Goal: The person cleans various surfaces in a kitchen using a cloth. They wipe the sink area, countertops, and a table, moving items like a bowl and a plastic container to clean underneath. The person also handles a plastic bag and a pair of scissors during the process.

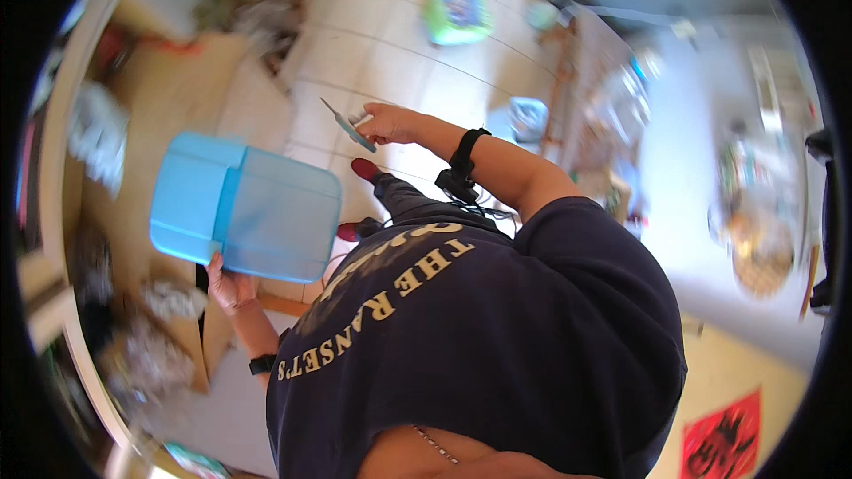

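My left hand (231, 286) grips the near edge of a light-blue plastic storage box (279, 213). One part of the box is opaque and the other is translucent. It is held up off the floor to the left of my body, and its contents cannot be made out. In front of me, my right hand (389, 124) is closed around a small pointed tool (347, 125) with a teal handle and a thin metal blade. The tool looks like scissors or a knife, its tip pointing away from my hand, apart from the box.
A green package (459, 13) sits on the tiled floor (399, 60) ahead. Cardboard (180, 86) and plastic bags (156, 352) crowd the left. On the right are a blue container (528, 118), bagged items (616, 106) and a round woven tray (762, 269).
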`<state>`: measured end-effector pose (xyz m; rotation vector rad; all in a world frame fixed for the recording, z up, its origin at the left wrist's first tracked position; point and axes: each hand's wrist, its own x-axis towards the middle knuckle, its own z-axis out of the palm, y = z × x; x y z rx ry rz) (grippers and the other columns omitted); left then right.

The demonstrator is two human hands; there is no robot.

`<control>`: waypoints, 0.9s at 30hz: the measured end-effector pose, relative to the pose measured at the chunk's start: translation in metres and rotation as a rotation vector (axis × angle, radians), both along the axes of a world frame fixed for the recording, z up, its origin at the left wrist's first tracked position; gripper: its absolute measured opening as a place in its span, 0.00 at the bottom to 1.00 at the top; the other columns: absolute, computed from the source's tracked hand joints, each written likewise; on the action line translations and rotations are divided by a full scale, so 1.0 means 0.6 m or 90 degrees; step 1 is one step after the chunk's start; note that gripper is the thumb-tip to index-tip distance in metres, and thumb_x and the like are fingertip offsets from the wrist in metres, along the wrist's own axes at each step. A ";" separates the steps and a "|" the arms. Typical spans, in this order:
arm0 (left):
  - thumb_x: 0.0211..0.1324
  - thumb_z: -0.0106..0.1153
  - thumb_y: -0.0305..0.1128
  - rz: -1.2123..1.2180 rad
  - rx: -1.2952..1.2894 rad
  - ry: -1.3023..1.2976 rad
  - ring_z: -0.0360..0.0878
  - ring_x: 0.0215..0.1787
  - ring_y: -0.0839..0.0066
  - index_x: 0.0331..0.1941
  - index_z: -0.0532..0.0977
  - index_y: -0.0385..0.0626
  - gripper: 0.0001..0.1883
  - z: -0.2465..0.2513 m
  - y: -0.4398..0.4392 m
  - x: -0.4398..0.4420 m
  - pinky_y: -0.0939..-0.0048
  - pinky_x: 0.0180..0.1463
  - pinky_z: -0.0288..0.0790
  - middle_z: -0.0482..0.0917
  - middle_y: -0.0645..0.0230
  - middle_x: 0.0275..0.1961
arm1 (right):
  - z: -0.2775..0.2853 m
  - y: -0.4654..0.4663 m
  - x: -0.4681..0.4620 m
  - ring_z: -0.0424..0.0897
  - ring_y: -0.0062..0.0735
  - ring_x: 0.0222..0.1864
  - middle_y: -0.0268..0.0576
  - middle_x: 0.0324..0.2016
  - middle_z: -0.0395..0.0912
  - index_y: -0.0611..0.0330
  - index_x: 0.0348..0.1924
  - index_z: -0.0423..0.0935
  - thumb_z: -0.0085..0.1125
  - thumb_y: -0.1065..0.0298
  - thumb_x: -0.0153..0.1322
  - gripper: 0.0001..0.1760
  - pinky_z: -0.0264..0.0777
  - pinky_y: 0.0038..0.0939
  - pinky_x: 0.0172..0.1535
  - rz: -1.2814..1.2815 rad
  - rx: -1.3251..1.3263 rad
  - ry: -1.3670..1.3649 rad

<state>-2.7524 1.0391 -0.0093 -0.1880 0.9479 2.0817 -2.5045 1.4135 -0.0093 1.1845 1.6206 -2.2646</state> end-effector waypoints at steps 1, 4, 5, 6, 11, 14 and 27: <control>0.50 0.61 0.25 -0.068 0.036 -0.011 0.72 0.59 0.58 0.58 0.70 0.44 0.27 0.020 0.005 -0.011 0.46 0.63 0.66 0.75 0.59 0.56 | -0.014 -0.017 0.050 0.71 0.24 0.22 0.38 0.22 0.72 0.64 0.42 0.66 0.63 0.67 0.60 0.22 0.60 0.24 0.22 -0.027 0.002 -0.019; 0.51 0.61 0.26 -0.142 0.032 -0.073 0.74 0.58 0.60 0.57 0.71 0.42 0.25 0.030 0.016 -0.031 0.50 0.64 0.66 0.77 0.60 0.55 | 0.013 -0.079 0.192 0.70 0.23 0.20 0.39 0.24 0.74 0.64 0.47 0.68 0.64 0.67 0.61 0.24 0.61 0.24 0.22 -0.137 0.033 -0.079; 0.52 0.61 0.26 -0.168 0.035 -0.076 0.74 0.58 0.60 0.56 0.71 0.41 0.25 0.020 0.017 -0.039 0.51 0.65 0.66 0.77 0.60 0.55 | 0.027 -0.106 0.224 0.70 0.22 0.20 0.39 0.25 0.75 0.64 0.49 0.69 0.64 0.67 0.62 0.25 0.62 0.23 0.22 -0.156 0.041 -0.101; 0.52 0.61 0.26 -0.197 0.040 -0.085 0.74 0.57 0.61 0.56 0.71 0.40 0.25 0.016 0.015 -0.033 0.52 0.65 0.66 0.77 0.60 0.55 | 0.021 -0.143 0.268 0.71 0.23 0.20 0.39 0.24 0.75 0.64 0.50 0.68 0.65 0.68 0.60 0.26 0.63 0.24 0.22 -0.278 0.091 -0.155; 0.54 0.59 0.26 -0.289 0.022 -0.069 0.73 0.59 0.61 0.57 0.70 0.38 0.24 0.076 0.060 -0.030 0.53 0.66 0.65 0.76 0.59 0.56 | -0.010 -0.217 0.371 0.73 0.24 0.20 0.41 0.23 0.76 0.64 0.48 0.66 0.70 0.69 0.57 0.30 0.64 0.25 0.21 -0.580 0.178 -0.263; 0.56 0.57 0.26 -0.325 0.002 -0.100 0.72 0.60 0.60 0.58 0.69 0.36 0.24 0.083 0.094 0.000 0.53 0.67 0.63 0.75 0.57 0.58 | -0.037 -0.237 0.442 0.75 0.27 0.23 0.45 0.28 0.77 0.64 0.48 0.67 0.71 0.67 0.56 0.31 0.68 0.28 0.23 -0.668 0.228 -0.300; 0.58 0.54 0.27 -0.414 -0.040 -0.027 0.66 0.66 0.58 0.61 0.64 0.34 0.26 0.108 0.307 0.191 0.53 0.71 0.58 0.70 0.54 0.63 | -0.185 -0.085 0.751 0.75 0.29 0.24 0.46 0.30 0.77 0.63 0.51 0.67 0.72 0.69 0.56 0.32 0.67 0.30 0.25 -0.852 0.237 -0.274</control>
